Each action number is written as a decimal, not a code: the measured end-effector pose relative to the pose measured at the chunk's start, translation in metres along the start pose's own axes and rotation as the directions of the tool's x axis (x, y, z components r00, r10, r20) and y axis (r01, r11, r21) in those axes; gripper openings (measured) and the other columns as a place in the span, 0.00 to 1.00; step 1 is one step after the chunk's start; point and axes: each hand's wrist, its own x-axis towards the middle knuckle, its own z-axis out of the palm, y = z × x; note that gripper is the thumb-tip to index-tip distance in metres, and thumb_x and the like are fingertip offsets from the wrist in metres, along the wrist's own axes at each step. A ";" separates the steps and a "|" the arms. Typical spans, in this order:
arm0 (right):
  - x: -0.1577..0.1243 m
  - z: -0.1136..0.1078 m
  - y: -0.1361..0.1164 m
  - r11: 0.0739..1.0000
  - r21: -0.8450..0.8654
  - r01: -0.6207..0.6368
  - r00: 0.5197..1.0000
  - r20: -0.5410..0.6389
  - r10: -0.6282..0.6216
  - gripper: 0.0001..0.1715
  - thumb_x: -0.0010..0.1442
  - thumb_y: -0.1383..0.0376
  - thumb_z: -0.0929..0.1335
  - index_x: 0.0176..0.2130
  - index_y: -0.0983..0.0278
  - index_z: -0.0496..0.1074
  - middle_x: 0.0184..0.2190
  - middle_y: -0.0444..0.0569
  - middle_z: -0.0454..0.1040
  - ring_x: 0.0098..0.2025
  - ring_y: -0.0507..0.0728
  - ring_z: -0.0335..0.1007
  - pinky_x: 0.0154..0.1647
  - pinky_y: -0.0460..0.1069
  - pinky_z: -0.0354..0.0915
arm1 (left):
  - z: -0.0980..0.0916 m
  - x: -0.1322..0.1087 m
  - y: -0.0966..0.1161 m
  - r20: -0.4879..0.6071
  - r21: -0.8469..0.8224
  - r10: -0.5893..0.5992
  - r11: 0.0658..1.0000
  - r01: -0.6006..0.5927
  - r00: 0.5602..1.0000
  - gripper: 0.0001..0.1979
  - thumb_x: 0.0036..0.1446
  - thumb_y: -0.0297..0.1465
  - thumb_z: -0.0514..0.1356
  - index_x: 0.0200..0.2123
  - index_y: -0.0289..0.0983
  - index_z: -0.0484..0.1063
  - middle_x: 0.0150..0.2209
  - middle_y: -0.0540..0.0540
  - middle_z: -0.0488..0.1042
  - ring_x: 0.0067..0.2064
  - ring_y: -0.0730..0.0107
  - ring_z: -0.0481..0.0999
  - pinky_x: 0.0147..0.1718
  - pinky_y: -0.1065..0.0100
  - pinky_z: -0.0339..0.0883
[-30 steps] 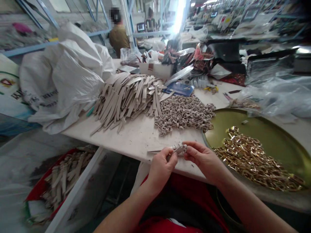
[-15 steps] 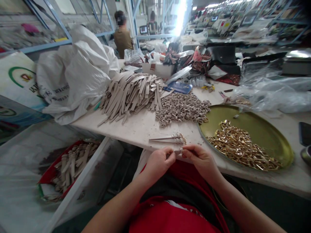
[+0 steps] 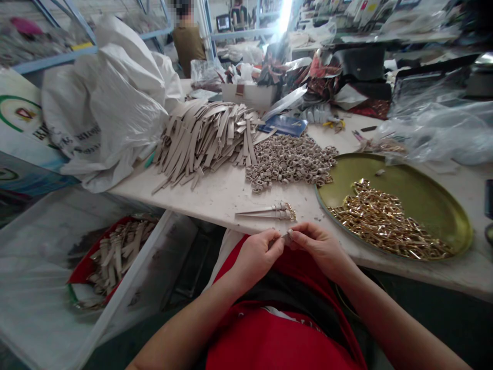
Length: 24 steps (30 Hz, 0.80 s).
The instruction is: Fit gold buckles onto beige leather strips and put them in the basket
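Observation:
Close to the table's front edge, my left hand (image 3: pixel 259 257) is closed in a pinch on a short end of grey-beige strap (image 3: pixel 285 237), most of it hidden by the fingers. Thumb and fingers of my right hand (image 3: pixel 318 246) pinch a small pale strap loop (image 3: pixel 290 233) at that end. The two hands nearly touch. Just beyond them lie several finished-looking straps (image 3: pixel 262 211) with loops and gold buckles, side by side. Farther back is a heap of small loops (image 3: pixel 290 160), with a large pile of flat straps (image 3: pixel 208 139) to its left.
A round gold tray (image 3: pixel 431 195) holding gold buckles (image 3: pixel 393 221) stands at the right. Lower left, a red-rimmed container (image 3: pixel 82 264) of straps sits inside a white bin (image 3: pixel 131 277). A white sack (image 3: pixel 115 103) bulges at the left; plastic bags (image 3: pixel 442 128) lie back right.
The view has tilted down slightly, so the table appears higher. My hands have come a little closer together, and less of the strap shows between them.

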 end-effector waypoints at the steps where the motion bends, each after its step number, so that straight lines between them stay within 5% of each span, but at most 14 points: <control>1: 0.000 -0.001 0.000 1.000 0.011 -0.013 1.000 0.009 0.013 0.18 0.43 0.54 0.74 0.29 0.64 0.71 0.22 0.42 0.72 0.25 0.49 0.66 0.30 0.46 0.64 | 0.000 0.002 -0.001 0.010 0.014 -0.009 1.000 0.009 1.000 0.12 0.58 0.33 0.50 0.27 0.35 0.68 0.22 0.53 0.64 0.25 0.76 0.61 0.25 0.74 0.52; 6: 0.006 0.000 0.002 0.998 0.019 -0.068 0.997 0.032 0.067 0.19 0.42 0.53 0.74 0.27 0.64 0.70 0.20 0.41 0.71 0.24 0.49 0.64 0.28 0.45 0.62 | -0.003 0.011 -0.006 0.083 0.018 -0.038 0.999 0.037 0.996 0.11 0.58 0.33 0.50 0.29 0.34 0.69 0.25 0.51 0.68 0.27 0.74 0.65 0.27 0.73 0.55; 12: 0.021 -0.001 0.009 0.989 0.107 -0.105 0.993 0.057 0.099 0.16 0.48 0.55 0.72 0.30 0.63 0.70 0.24 0.41 0.72 0.26 0.49 0.65 0.30 0.46 0.63 | -0.004 0.019 -0.008 0.078 -0.153 -0.046 0.987 0.058 0.996 0.12 0.57 0.26 0.49 0.46 0.35 0.61 0.32 0.49 0.71 0.33 0.73 0.69 0.33 0.72 0.61; 19: 0.027 -0.002 0.006 0.982 0.143 -0.120 0.988 0.113 0.104 0.22 0.50 0.47 0.69 0.32 0.63 0.72 0.27 0.46 0.73 0.30 0.54 0.68 0.35 0.49 0.66 | -0.006 0.036 -0.019 0.072 -0.145 -0.159 0.975 0.168 0.985 0.12 0.56 0.28 0.51 0.45 0.36 0.60 0.29 0.50 0.71 0.30 0.74 0.69 0.30 0.73 0.60; 24: 0.026 -0.003 0.009 0.960 0.187 -0.211 0.975 0.104 0.194 0.18 0.50 0.51 0.70 0.33 0.62 0.69 0.22 0.40 0.69 0.24 0.49 0.63 0.26 0.45 0.62 | -0.004 0.036 -0.019 0.070 -0.206 -0.206 0.954 0.216 0.976 0.12 0.54 0.34 0.56 0.41 0.36 0.61 0.32 0.49 0.73 0.32 0.73 0.71 0.31 0.72 0.61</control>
